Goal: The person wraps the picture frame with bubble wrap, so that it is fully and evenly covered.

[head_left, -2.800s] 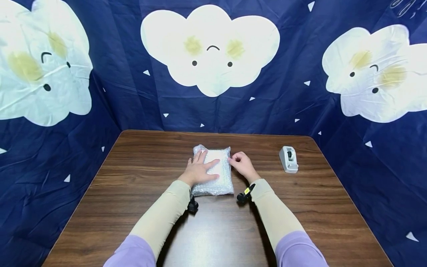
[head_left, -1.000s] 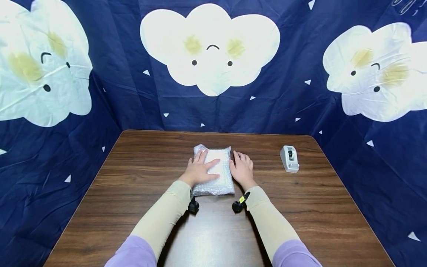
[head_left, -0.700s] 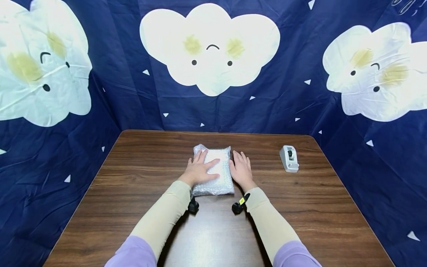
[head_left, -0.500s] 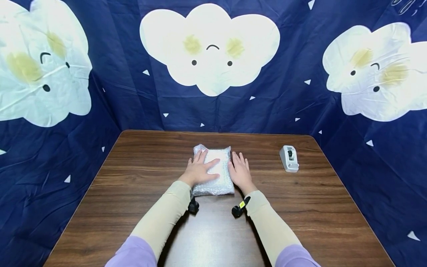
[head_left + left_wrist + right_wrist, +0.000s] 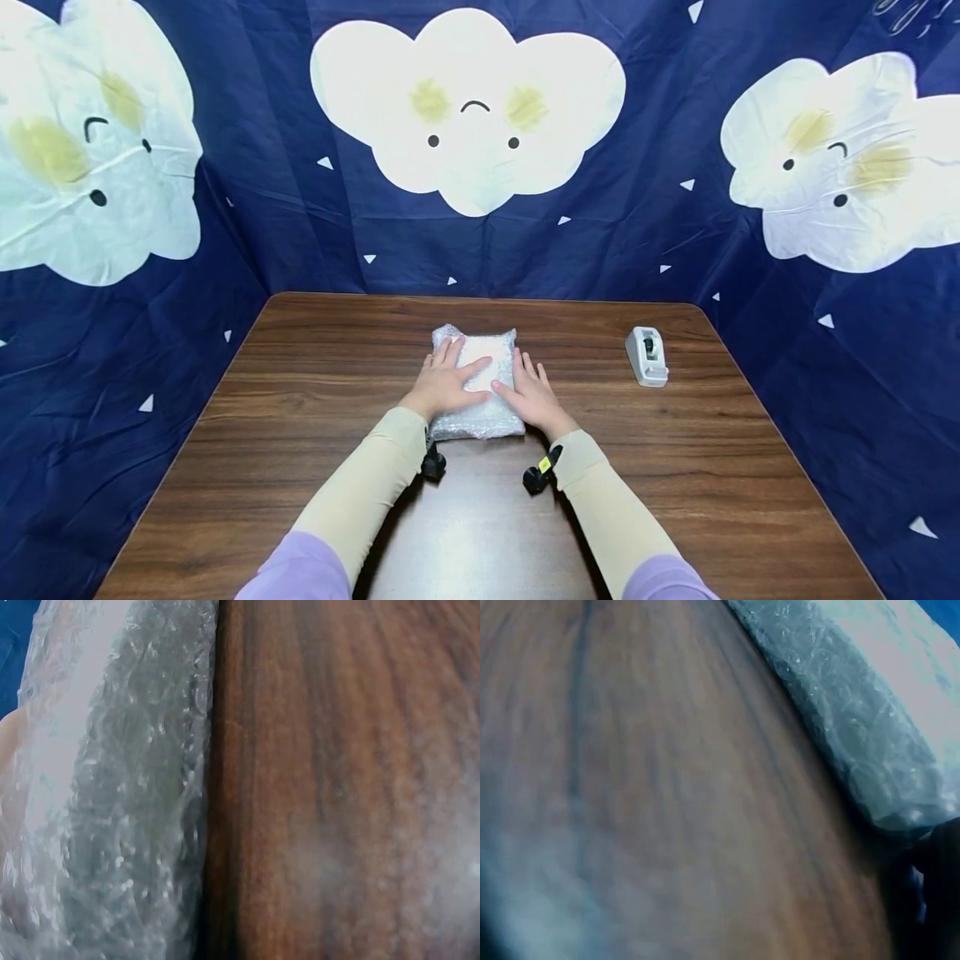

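A flat rectangular package in bubble wrap [image 5: 480, 423] lies on the wooden table, its upper face bright white. Spread across its left half, my left hand [image 5: 444, 387] rests with straight fingers. My right hand [image 5: 534, 400] lies along the package's right edge, thumb on the top face and the other fingers extended at the side. The left wrist view shows the near side of the bubble wrap [image 5: 142, 780] close up, with a bit of the left hand at the far left. In the right wrist view the package corner [image 5: 885, 765] appears; most of that hand is hidden or dark.
A white tape dispenser [image 5: 648, 358] stands toward the back right of the wooden table [image 5: 337, 350]. Dark blue cloth [image 5: 300, 225] with white clouds hangs behind and at both sides. Each wrist wears a small black camera.
My right hand was pinching near the package's right edge, then opened flat beside it, and has now shifted left so its thumb lies on the top. The left hand keeps its place.
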`<state>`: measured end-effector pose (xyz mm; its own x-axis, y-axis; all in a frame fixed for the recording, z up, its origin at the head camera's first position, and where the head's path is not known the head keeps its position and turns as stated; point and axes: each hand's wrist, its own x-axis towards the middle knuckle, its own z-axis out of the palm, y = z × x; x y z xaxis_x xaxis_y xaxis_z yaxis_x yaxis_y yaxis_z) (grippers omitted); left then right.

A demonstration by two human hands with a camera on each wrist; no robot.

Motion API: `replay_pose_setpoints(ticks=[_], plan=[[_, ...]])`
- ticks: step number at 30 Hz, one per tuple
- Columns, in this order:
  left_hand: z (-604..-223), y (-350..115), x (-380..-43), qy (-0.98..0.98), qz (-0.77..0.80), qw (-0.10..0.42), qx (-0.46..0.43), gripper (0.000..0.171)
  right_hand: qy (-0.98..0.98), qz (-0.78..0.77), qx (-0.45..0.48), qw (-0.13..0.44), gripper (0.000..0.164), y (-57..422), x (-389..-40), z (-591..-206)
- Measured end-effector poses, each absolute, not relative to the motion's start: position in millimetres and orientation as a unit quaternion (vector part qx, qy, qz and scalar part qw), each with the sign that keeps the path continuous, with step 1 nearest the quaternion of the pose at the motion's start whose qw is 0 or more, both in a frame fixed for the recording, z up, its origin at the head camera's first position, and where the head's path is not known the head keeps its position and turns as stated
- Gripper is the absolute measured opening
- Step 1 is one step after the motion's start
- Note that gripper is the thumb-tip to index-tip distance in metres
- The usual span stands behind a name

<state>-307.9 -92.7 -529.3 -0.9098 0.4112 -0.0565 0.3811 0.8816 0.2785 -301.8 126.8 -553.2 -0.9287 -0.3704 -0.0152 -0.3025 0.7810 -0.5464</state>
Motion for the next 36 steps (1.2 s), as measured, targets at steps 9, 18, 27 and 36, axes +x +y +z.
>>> replay_pose_setpoints(ticks=[9, 18, 27, 36], plan=[[-536, -102, -308, 0.957, 0.193, 0.024, 0.215, 0.075, 0.936, -0.298, -0.175, 0.070, 0.095, 121, -300, -547], [-550, -123, -298, 0.866, 0.491, -0.032, 0.091, 0.085, 0.935, -0.331, -0.123, 0.015, 0.089, 120, -296, -549], [-551, -114, -289, 0.931, 0.358, 0.011, 0.067, 0.093, 0.931, -0.328, -0.148, 0.055, 0.074, 117, -294, -547], [-558, -129, -291, 0.947, 0.315, 0.004, 0.055, 0.088, 0.938, -0.327, -0.118, 0.017, 0.081, 116, -295, -551]])
